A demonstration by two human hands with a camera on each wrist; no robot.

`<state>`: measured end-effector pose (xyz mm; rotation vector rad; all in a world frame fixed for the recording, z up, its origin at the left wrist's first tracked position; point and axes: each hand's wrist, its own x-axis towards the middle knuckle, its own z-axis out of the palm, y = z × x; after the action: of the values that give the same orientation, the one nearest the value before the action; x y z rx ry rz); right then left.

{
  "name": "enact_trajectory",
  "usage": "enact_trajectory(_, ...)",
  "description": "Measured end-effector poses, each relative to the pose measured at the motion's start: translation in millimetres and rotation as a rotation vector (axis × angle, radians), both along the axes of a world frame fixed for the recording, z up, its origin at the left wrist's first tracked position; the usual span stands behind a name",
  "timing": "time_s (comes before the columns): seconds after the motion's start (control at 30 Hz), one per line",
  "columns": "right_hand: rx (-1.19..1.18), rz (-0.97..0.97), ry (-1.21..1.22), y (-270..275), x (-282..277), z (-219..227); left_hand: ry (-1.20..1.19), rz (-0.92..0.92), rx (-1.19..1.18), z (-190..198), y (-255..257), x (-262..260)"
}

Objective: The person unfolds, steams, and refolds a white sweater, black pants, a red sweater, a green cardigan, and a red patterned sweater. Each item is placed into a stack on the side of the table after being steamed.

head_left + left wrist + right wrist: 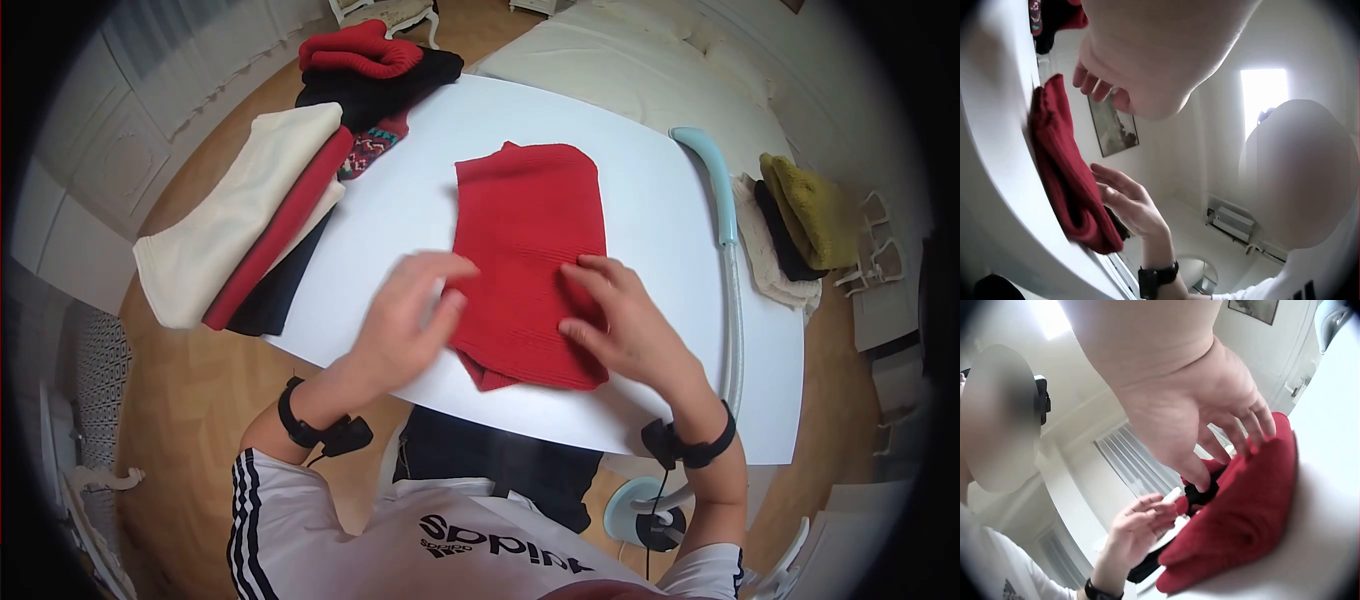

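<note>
A red ribbed knit garment (530,240), folded into a thick rectangle, lies on the white table (400,210) in front of the person. Over its left edge in the head view is the left hand (405,315), fingers apart and slightly bent, with nothing in its grasp. At the right edge, the right hand (635,325) has its fingers spread over the knit. In the right wrist view, the fingertips (1264,422) of that hand are right at the top of the red folds. The left wrist view shows layered folds along the garment's (1066,169) side.
Cream, red and black folded clothes (250,200) overhang the table's left edge. A red knit (360,50) tops a dark pile at the far left corner. On the right stand a pale blue curved lamp (705,160) and a pile with an olive knit (810,210).
</note>
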<state>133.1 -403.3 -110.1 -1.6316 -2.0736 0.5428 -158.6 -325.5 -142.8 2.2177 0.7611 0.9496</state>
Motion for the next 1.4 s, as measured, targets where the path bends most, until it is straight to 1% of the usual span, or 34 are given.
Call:
enact_trajectory(0.03,0.109,0.047,-0.207,-8.4,0.7,-9.4,0.096,-0.125,0.164,4.5,-9.9,8.3)
enact_trajectory(0.07,0.019,0.037,-0.253,-14.0,0.3,-17.8,0.164,-0.214,0.25,9.0,-20.9,17.8)
enact_trajectory(0.1,0.015,0.038,-0.251,-14.6,-1.5,-24.3,0.232,-0.302,0.335,10.5,-30.5,27.7)
enact_trajectory(0.13,-0.014,-0.017,-0.174,-14.6,-5.8,-30.3,0.234,-0.302,0.33,7.9,-37.0,36.2)
enact_trajectory(0.17,-0.042,-0.072,-0.096,-14.4,-11.6,-35.9,0.271,-0.364,0.379,4.1,-42.4,44.0)
enact_trajectory(0.2,-0.022,-0.112,-0.11,-11.3,-20.7,-40.4,0.308,-0.427,0.431,1.1,-45.3,49.7)
enact_trajectory(0.23,-0.02,-0.115,-0.106,-5.0,-25.8,-51.2,0.312,-0.431,0.433,0.2,-44.5,54.4)
enact_trajectory(0.3,0.153,-0.109,-0.217,14.5,-31.9,-73.6,0.522,-0.258,0.318,-0.6,-37.7,62.7)
enact_trajectory(0.33,0.254,-0.035,-0.421,28.5,-35.2,-72.8,0.488,-0.143,0.385,-8.7,-33.0,62.9)
enact_trajectory(0.37,0.26,-0.043,-0.413,38.6,-34.6,-68.9,0.561,-0.108,0.357,-12.3,-23.9,62.4)
enact_trajectory(0.43,0.184,-0.242,0.359,55.2,-34.6,-61.2,0.584,0.061,0.42,-24.7,-3.2,62.2)
enact_trajectory(0.47,0.205,-0.284,0.401,59.1,-28.2,-65.6,0.668,0.085,0.349,-23.7,8.1,61.0)
enact_trajectory(0.5,0.212,-0.281,0.407,58.0,-22.5,-68.0,0.672,0.089,0.356,-28.4,20.8,58.2)
enact_trajectory(0.57,0.178,-0.306,0.304,51.0,-14.3,-70.6,0.598,0.134,0.452,-37.3,43.3,51.5)
enact_trajectory(0.6,0.175,-0.279,0.303,49.4,-11.2,-77.4,0.597,0.131,0.45,-37.4,52.8,48.3)
enact_trajectory(0.63,0.173,-0.284,0.301,45.4,-10.7,-76.6,0.638,0.106,0.435,-35.5,62.4,45.8)
enact_trajectory(0.7,0.09,-0.221,0.353,38.5,-12.0,-72.9,0.682,0.07,0.424,-30.3,84.2,43.6)
enact_trajectory(0.77,0.14,-0.196,0.328,37.2,-9.7,-80.2,0.765,0.034,0.306,-24.5,105.7,42.6)
enact_trajectory(0.8,0.189,-0.164,0.297,37.2,-8.6,-84.1,0.78,0.057,0.274,-23.2,112.4,43.4)
enact_trajectory(0.83,0.193,-0.179,0.3,38.1,-8.2,-85.9,0.782,0.043,0.282,-21.0,114.5,42.7)
enact_trajectory(0.9,0.181,-0.163,0.293,37.8,-5.7,-86.5,0.853,0.126,0.258,-17.0,122.1,47.9)
enact_trajectory(0.97,0.235,-0.121,0.241,33.2,-0.6,-85.2,0.867,0.17,0.224,-20.2,128.4,51.5)
enact_trajectory(1.0,0.197,-0.136,0.239,30.3,2.8,-79.1,0.878,0.173,0.214,-20.7,131.6,51.8)
enact_trajectory(1.03,0.162,-0.15,0.238,26.0,11.1,-70.7,0.877,0.175,0.164,-6.9,124.4,57.3)
enact_trajectory(1.07,0.168,-0.201,0.223,20.0,26.2,-62.2,0.896,0.17,0.148,-6.0,126.2,58.5)
enact_trajectory(1.1,0.24,-0.251,0.283,17.1,40.3,-52.1,1.024,0.235,0.217,7.0,108.8,66.6)
enact_trajectory(1.13,0.314,-0.288,0.339,16.5,54.0,-39.0,1.06,0.256,0.332,12.1,91.6,72.9)
enact_trajectory(1.17,0.385,-0.419,0.306,12.0,69.9,-20.6,0.878,0.145,0.446,6.1,84.2,71.7)
enact_trajectory(1.23,0.587,-0.615,0.244,11.8,119.9,-0.7,0.557,-0.049,0.184,22.2,52.0,96.1)
enact_trajectory(1.27,0.637,-0.7,0.34,9.6,142.2,13.9,0.587,-0.055,0.214,14.9,45.8,102.4)
enact_trajectory(1.3,0.649,-0.813,0.329,5.4,163.0,27.0,0.577,-0.056,0.206,11.9,44.9,106.1)
enact_trajectory(1.33,0.748,-0.862,0.31,4.7,188.0,27.3,0.598,0.01,0.343,10.9,46.3,109.8)
enact_trajectory(1.37,0.756,-0.915,0.248,-3.4,200.5,30.2,0.62,0.084,0.48,10.1,49.6,112.0)
enact_trajectory(1.4,0.763,-0.96,0.189,-7.9,211.3,33.2,0.624,0.186,0.459,3.7,58.8,109.5)
